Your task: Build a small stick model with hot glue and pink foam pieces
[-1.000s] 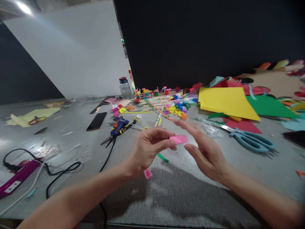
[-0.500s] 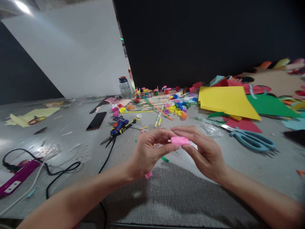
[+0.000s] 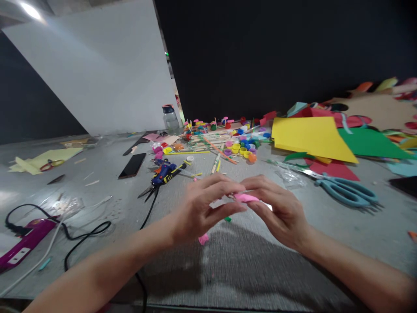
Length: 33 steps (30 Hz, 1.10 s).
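Observation:
A small flattened lump of pink modelling clay [image 3: 246,198] is held above the table between my two hands. My left hand [image 3: 206,208] comes from the left, its fingertips at the clay's upper left end and its thumb just below. My right hand [image 3: 280,213] pinches the other end between thumb and fingers. A thin pale end, perhaps a stick, shows at the clay's left, mostly hidden by my fingers. Under my left wrist, a torn pink scrap [image 3: 203,239] lies on the table. A green strip [image 3: 228,219] is partly visible behind my left thumb.
A blue glue gun [image 3: 163,171] and a phone [image 3: 132,165] lie to the left. Scissors with blue handles [image 3: 347,191] rest at right, near yellow paper [image 3: 309,137]. Bottle caps [image 3: 241,150] and sticks are scattered behind my hands. A purple power strip [image 3: 28,241] is at far left.
The pink clay has turned, now showing a thinner, tilted edge. My left fingers have shifted over its upper side, and the left thumb has dropped slightly away.

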Available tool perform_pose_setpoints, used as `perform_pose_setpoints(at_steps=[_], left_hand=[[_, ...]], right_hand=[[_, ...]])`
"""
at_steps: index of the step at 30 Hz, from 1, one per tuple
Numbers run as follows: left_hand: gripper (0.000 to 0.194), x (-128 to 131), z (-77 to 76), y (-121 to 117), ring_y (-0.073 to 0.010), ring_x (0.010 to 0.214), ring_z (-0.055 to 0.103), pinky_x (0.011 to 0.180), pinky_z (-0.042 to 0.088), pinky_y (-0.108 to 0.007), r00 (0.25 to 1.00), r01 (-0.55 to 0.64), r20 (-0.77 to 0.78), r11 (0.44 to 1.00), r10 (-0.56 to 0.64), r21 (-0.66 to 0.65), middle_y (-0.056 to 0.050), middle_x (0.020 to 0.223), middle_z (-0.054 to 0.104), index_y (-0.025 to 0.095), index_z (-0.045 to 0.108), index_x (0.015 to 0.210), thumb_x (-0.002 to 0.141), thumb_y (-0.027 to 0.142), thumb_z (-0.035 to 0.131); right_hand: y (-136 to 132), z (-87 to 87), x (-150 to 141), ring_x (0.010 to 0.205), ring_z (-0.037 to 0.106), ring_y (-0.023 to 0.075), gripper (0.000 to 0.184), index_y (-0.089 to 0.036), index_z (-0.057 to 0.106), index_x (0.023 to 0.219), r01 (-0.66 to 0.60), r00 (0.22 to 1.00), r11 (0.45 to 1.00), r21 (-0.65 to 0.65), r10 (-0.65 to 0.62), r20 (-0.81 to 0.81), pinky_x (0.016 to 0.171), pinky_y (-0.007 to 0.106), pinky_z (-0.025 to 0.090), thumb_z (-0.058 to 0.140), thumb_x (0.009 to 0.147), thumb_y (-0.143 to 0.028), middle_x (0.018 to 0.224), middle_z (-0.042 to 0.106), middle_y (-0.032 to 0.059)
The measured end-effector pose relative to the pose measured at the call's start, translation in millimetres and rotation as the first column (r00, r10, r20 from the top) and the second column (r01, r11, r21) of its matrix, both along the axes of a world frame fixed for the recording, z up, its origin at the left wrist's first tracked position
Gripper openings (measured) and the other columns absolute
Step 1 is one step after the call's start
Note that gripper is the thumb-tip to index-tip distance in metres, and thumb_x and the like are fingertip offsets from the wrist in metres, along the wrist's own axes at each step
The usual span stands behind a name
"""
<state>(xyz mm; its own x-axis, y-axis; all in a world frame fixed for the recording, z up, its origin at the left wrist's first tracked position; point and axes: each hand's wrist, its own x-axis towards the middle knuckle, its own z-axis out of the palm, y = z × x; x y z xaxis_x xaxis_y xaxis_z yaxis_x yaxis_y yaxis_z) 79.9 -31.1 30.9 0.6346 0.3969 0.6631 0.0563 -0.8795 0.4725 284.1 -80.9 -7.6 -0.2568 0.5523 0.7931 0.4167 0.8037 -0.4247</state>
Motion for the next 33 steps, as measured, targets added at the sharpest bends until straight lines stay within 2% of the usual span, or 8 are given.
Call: perform_pose_setpoints(at_steps=[5,9,15,17,20,23,27,33], left_hand=[[0.011,6,2.3,-6,-0.0135,0.081,0.065,0.071,0.052,-0.024,1.000,0.019,0.005,0.959,-0.019,-0.284,-0.004,0.088,0.073,0.021,0.075,0.096,0.093,0.028,0.067],[0.013,6,1.9,-7,-0.0123,0.078,0.064,0.067,0.050,-0.022,1.000,0.010,0.002,0.936,-0.010,-0.353,-0.004,0.086,0.073,0.021,0.077,0.094,0.092,0.030,0.068],[0.024,2,-1.0,-5,-0.0116,0.081,0.066,0.068,0.052,-0.021,0.999,0.025,-0.015,0.873,-0.037,-0.487,-0.006,0.100,0.073,0.020,0.074,0.110,0.090,0.032,0.071],[0.021,2,-1.8,-5,-0.0091,0.072,0.064,0.064,0.052,-0.019,0.998,0.045,-0.001,0.830,-0.056,-0.556,-0.005,0.095,0.073,0.020,0.075,0.106,0.090,0.032,0.071],[0.018,4,-2.0,-6,-0.0070,0.064,0.061,0.060,0.052,-0.018,0.996,0.088,0.047,0.726,-0.076,-0.682,-0.003,0.087,0.072,0.018,0.076,0.099,0.090,0.032,0.071],[0.018,7,-0.9,-8,-0.0079,0.061,0.062,0.059,0.053,-0.019,0.993,0.119,0.102,0.622,-0.063,-0.774,-0.002,0.078,0.070,0.016,0.075,0.097,0.087,0.032,0.074],[0.019,12,0.6,-10,-0.0094,0.059,0.064,0.060,0.055,-0.021,0.984,0.169,0.171,0.503,-0.043,-0.848,0.000,0.070,0.069,0.015,0.074,0.093,0.084,0.032,0.077],[0.018,14,-1.5,-11,-0.0097,0.059,0.067,0.062,0.058,-0.021,0.975,0.210,0.218,0.433,-0.031,-0.877,0.000,0.068,0.071,0.014,0.074,0.088,0.083,0.030,0.078]], right_hand=[[2,2.0,0,0.090,0.067,0.0210,0.016,-0.022,0.070,0.104,-0.036,0.999,0.999,0.022,0.036,-0.003,0.077,0.038,0.056,0.055,0.101,-0.028,0.096,0.072,0.0075],[1,3.7,1,0.088,0.066,0.0193,0.009,-0.022,0.068,0.102,-0.058,0.998,0.998,-0.019,0.058,0.036,0.075,0.035,0.055,0.061,0.098,-0.026,0.093,0.071,0.0058],[2,3.9,2,0.087,0.068,0.0191,0.011,-0.022,0.069,0.101,-0.029,0.998,0.999,-0.021,0.030,0.060,0.075,0.034,0.055,0.058,0.100,-0.024,0.090,0.072,0.0056],[2,4.3,2,0.082,0.068,0.0185,0.012,-0.023,0.069,0.098,-0.022,0.997,1.000,-0.012,0.023,0.075,0.071,0.033,0.055,0.058,0.100,-0.027,0.088,0.072,0.0048],[1,4.0,2,0.078,0.068,0.0177,0.010,-0.023,0.068,0.100,0.041,0.997,0.999,0.002,-0.042,0.065,0.068,0.031,0.055,0.062,0.098,-0.031,0.087,0.073,0.0039],[-1,2.3,3,0.088,0.071,0.0203,0.024,-0.025,0.064,0.119,0.139,0.990,0.990,0.034,-0.140,0.022,0.074,0.034,0.058,0.066,0.095,-0.030,0.098,0.074,0.0053],[-2,0.4,4,0.103,0.069,0.0230,0.042,-0.025,0.060,0.134,0.109,0.992,0.983,0.148,-0.117,0.046,0.085,0.040,0.056,0.066,0.094,-0.015,0.117,0.072,0.0105],[-1,-2.5,6,0.112,0.065,0.0249,0.059,-0.029,0.045,0.151,0.080,0.989,0.976,0.201,-0.103,0.110,0.091,0.044,0.055,0.059,0.097,-0.012,0.128,0.068,0.0111]])
